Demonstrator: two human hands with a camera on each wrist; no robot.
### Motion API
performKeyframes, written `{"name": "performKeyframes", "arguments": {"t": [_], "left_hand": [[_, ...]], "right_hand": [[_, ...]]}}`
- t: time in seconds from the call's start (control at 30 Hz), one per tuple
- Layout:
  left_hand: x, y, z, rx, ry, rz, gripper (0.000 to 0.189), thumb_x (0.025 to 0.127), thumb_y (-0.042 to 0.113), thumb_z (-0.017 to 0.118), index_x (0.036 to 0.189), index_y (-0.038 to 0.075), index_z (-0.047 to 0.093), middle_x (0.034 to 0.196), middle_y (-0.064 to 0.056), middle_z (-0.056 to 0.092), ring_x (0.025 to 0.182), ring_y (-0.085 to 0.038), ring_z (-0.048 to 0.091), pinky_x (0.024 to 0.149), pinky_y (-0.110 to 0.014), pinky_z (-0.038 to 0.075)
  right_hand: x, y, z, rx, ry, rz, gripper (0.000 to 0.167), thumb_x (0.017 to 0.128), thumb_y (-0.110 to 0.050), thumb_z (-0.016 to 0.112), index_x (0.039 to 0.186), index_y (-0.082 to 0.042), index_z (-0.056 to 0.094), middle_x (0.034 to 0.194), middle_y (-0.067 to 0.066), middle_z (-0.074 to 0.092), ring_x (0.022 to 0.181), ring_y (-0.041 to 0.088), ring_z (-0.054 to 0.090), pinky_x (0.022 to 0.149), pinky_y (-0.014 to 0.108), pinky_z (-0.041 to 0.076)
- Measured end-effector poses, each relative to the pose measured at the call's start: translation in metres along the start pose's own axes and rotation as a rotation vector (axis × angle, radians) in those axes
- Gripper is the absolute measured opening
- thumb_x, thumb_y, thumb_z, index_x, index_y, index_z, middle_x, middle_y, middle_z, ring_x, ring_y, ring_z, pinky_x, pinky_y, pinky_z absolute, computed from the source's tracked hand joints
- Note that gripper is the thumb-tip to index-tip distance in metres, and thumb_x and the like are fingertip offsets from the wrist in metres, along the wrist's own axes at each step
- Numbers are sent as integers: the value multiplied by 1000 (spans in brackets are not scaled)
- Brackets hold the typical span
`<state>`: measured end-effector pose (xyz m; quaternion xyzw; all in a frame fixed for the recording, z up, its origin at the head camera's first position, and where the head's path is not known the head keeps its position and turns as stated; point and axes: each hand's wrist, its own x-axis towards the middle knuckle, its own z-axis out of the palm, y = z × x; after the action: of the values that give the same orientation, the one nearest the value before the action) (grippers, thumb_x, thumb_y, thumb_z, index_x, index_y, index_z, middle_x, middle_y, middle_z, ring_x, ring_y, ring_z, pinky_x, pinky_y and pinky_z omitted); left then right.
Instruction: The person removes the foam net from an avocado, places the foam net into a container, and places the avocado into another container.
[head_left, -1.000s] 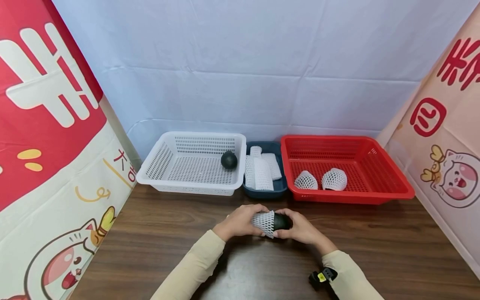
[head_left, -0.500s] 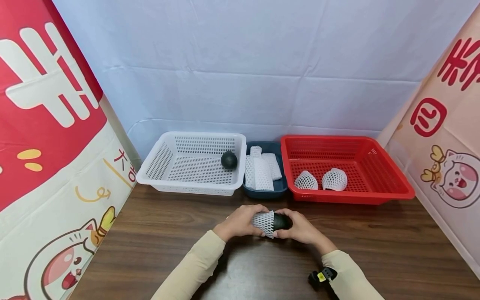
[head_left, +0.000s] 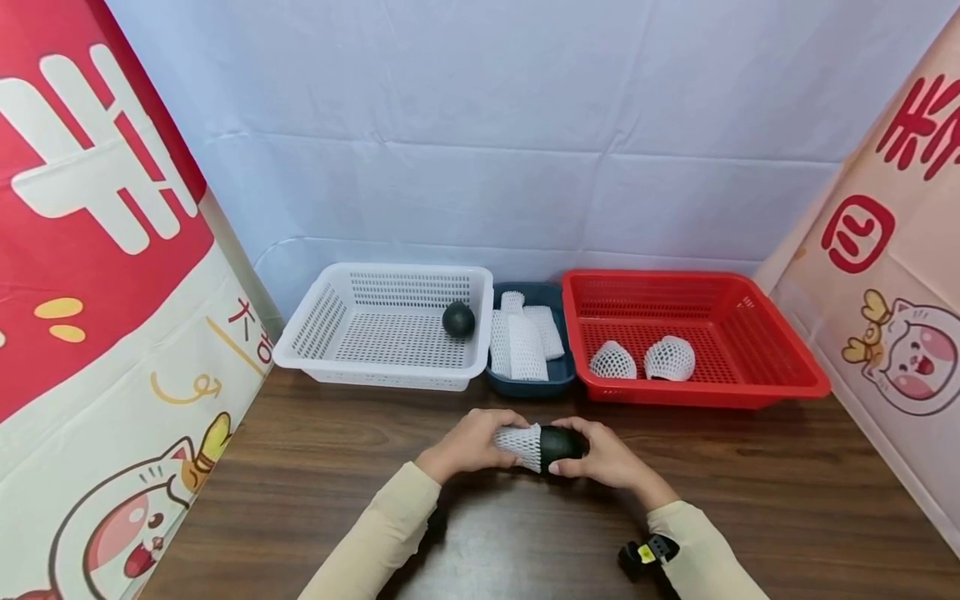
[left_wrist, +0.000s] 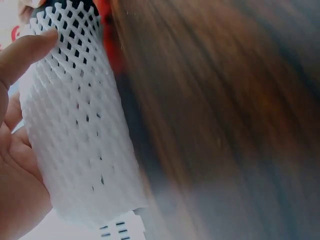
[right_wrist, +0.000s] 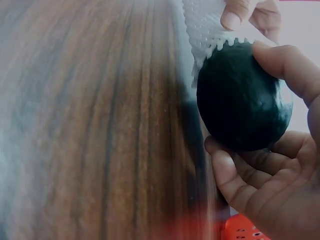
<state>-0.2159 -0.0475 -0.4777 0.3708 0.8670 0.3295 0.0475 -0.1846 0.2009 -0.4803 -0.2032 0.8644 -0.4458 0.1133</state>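
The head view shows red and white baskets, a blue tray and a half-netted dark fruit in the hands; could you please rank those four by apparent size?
1. Red basket
2. White basket
3. Blue tray
4. Dark fruit, partly hidden

In the head view, the dark green fruit [right_wrist: 242, 97] near 5 o'clock is looking smooth and shiny, with light gleaming on its skin. The net [left_wrist: 82, 130] around part of it is looking like white foam, matt and bumpy. At 6 o'clock, the brown surface [head_left: 352, 417] is looking like streaky wood and shining a bit. At 9 o'clock the white basket [head_left: 397, 378], and at 3 o'clock the red basket [head_left: 697, 394], are looking like hard plastic full of little holes. Between them, the blue tub [head_left: 529, 388] is looking like plastic. At 12 o'clock, pale cloth [head_left: 480, 125] is hanging, dull and creased.
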Motion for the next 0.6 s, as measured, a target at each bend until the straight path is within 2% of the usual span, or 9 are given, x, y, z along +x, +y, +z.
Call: {"name": "performKeyframes", "arguments": {"t": [0.3,0.6], "left_hand": [[-15,-11,-13,-21,25,-61,41,70,10,73,109,16,65,99,4,64,79,-7,56,69,-21,45],[-22,-12,-19,-40,18,-78,40,70,7,70,109,14,65,96,2,64,75,-8,56,66,-22,46]], "right_hand": [[-9,2,-11,-19,42,63,63,73,-29,80,124,-3,54,110,9,58,92,24,52,77,39,45],[-12,5,-14,-11,28,28,63,73,-29,80,125,-3,54,109,9,58,91,23,52,76,39,45]]}}
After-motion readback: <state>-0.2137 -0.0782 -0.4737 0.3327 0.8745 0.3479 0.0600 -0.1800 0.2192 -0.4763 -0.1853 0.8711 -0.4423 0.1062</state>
